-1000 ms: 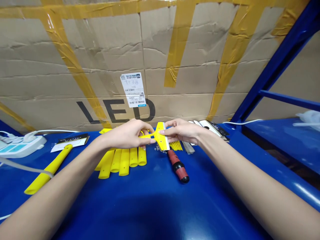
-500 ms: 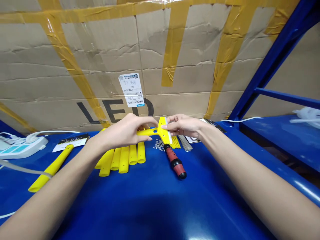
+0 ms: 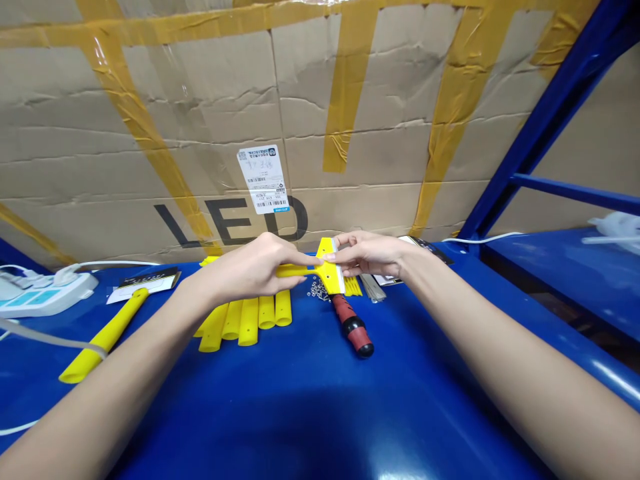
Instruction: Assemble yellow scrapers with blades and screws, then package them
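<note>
A yellow scraper (image 3: pixel 327 276) with a pale blade along its right edge is held between my two hands above the blue table. My left hand (image 3: pixel 255 265) is closed around its narrow neck, with the index finger stretched onto the head. From the right, my right hand (image 3: pixel 367 255) pinches the blade side between thumb and fingers. Just below lies a screwdriver (image 3: pixel 354 327) with a red and black handle, its tip hidden behind the scraper. Small metal nuts or screws (image 3: pixel 318 289) are scattered beside it. Several yellow tubular handles (image 3: pixel 249 322) lie side by side under my left hand.
A large cardboard box (image 3: pixel 400 100) stands along the back. At left are a power strip (image 3: pixel 75 290), a separate yellow handle (image 3: pixel 107 337) crossed by a cable, and a printed card (image 3: pixel 145 287). Thin metal blades (image 3: pixel 373 288) lie near my right hand. A blue frame post (image 3: pixel 520 143) rises at right.
My left index finger has come forward onto the scraper's head. The scraper and both hands have shifted slightly downward in view. The screwdriver stays in place.
</note>
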{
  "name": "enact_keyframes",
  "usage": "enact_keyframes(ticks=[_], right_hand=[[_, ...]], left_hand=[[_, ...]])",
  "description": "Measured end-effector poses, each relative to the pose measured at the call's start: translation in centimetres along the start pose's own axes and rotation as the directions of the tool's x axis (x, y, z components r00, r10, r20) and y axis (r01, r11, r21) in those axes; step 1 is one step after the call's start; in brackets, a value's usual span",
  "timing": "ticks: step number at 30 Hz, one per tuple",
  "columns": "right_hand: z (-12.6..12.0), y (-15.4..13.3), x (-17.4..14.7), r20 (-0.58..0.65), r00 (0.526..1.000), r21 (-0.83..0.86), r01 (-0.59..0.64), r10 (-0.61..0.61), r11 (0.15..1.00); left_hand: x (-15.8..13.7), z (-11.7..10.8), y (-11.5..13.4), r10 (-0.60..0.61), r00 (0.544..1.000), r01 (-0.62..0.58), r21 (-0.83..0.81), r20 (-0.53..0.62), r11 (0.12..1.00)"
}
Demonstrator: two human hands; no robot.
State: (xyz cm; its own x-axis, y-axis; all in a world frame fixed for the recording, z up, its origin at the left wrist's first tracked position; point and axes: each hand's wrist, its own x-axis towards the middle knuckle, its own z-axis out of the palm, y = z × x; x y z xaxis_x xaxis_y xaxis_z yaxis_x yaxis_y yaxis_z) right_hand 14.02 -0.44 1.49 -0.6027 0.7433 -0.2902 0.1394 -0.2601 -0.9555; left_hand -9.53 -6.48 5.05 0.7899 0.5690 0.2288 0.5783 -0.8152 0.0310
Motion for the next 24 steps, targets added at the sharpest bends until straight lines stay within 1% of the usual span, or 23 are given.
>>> enact_keyframes(ticks=[5,8,13,16,20,24], right_hand=[[-0.16,0.06,0.03,0.032,0.999,0.036,0.006,-0.007,0.999],[-0.08,-0.01,-0.09,0.028,1.0,0.036,0.001,-0.002,0.999],[0.09,-0.06,-0.09,0.015,1.0,0.048,-0.009,0.008,0.999],[0.13,-0.06,0.06,-0.02,1.0,0.055,0.019,-0.018,0.998],[0.28,-0.21,0.08,-0.083,0.996,0.04,0.031,-0.028,0.999],[0.41,-0.27,0.05,-0.082,0.997,0.013,0.015,-0.014,1.0]], left_hand=[[-0.06,0.08,0.15,0.025,1.0,-0.025,0.0,-0.006,1.0],[0.0,0.2,0.33,0.042,0.999,-0.042,-0.009,-0.004,0.999],[-0.04,0.13,0.33,0.016,1.0,-0.016,-0.029,0.004,0.999],[-0.12,0.05,0.23,0.009,1.0,-0.009,-0.004,0.022,1.0],[-0.07,0.13,0.31,0.024,0.999,-0.026,0.074,0.03,0.997],[-0.01,0.26,0.55,0.034,0.999,-0.037,0.068,0.042,0.997]])
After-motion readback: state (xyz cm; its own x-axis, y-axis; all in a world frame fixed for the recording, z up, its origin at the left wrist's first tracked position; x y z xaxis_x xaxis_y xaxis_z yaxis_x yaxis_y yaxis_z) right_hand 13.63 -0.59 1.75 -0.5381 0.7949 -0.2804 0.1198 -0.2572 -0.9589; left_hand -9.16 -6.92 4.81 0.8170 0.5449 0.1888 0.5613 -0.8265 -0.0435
